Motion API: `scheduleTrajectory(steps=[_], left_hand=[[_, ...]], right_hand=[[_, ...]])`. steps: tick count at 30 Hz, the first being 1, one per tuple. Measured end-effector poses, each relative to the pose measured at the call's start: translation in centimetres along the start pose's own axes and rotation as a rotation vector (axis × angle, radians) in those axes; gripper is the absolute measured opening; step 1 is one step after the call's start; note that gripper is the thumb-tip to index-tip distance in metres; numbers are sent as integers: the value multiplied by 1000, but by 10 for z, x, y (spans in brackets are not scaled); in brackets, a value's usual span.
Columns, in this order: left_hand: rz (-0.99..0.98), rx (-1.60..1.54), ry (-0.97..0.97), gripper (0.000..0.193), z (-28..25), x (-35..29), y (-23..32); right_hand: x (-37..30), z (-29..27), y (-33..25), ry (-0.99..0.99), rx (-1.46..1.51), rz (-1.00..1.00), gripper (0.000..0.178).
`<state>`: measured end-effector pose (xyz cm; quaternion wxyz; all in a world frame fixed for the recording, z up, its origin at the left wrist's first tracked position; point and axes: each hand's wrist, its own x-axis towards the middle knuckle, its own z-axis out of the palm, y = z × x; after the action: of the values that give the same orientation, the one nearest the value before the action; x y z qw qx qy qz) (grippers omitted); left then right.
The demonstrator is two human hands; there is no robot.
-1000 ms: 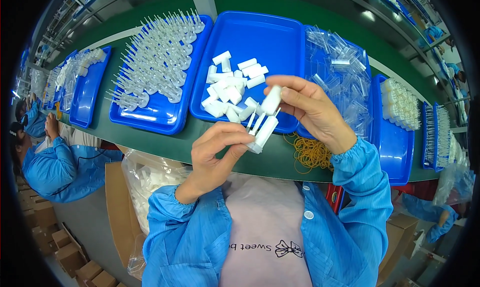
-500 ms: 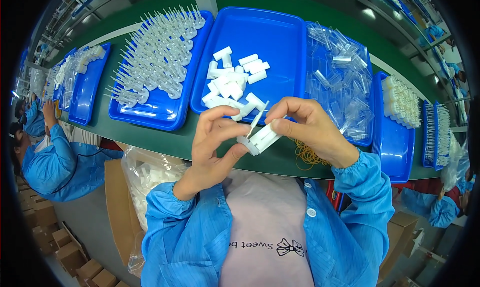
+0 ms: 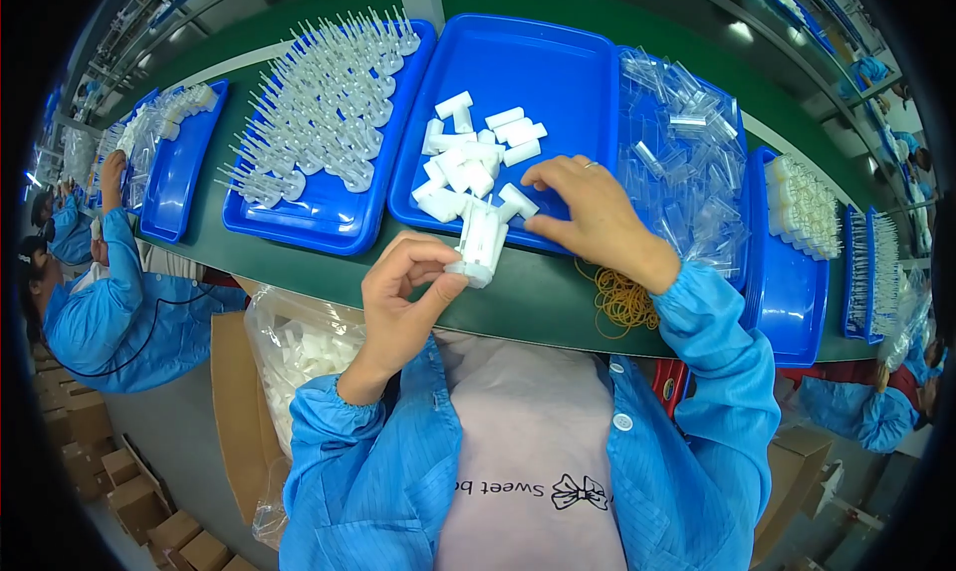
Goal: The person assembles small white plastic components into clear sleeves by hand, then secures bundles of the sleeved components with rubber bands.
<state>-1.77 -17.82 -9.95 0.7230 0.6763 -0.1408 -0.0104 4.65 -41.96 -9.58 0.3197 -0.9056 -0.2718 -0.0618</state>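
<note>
My left hand (image 3: 398,290) pinches the round translucent base of a pronged plastic piece (image 3: 480,244) between thumb and fingers. White cylinders stand side by side on that base. My right hand (image 3: 603,221) is open, its thumb and fingers spread at the near edge of the middle blue tray (image 3: 538,58). Just left of its fingertips lies a loose white cylinder (image 3: 517,202), with a small gap between them. More white cylinders (image 3: 464,161) are heaped in this tray, beyond the held piece.
Left of the middle tray, a blue tray holds rows of pronged discs (image 3: 319,113). Clear plastic pieces (image 3: 687,163) fill the tray at right. Yellow rubber bands (image 3: 627,302) lie by my right wrist. A plastic bag (image 3: 304,347) hangs below. A co-worker (image 3: 110,307) sits at left.
My right hand has let go of the held piece and moved right and up, its fingers opening. My left hand has tilted the piece upright and shifted slightly left.
</note>
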Motion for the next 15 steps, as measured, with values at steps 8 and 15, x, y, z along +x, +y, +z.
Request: scheduleTrajectory(steps=[8, 15], left_hand=[[19, 51, 10, 21, -2, -1, -2], [53, 107, 16, 21, 1, 1, -3]], right_hand=[[7, 14, 19, 0, -216, -2, 17], [7, -7, 11, -13, 130, 144, 37]])
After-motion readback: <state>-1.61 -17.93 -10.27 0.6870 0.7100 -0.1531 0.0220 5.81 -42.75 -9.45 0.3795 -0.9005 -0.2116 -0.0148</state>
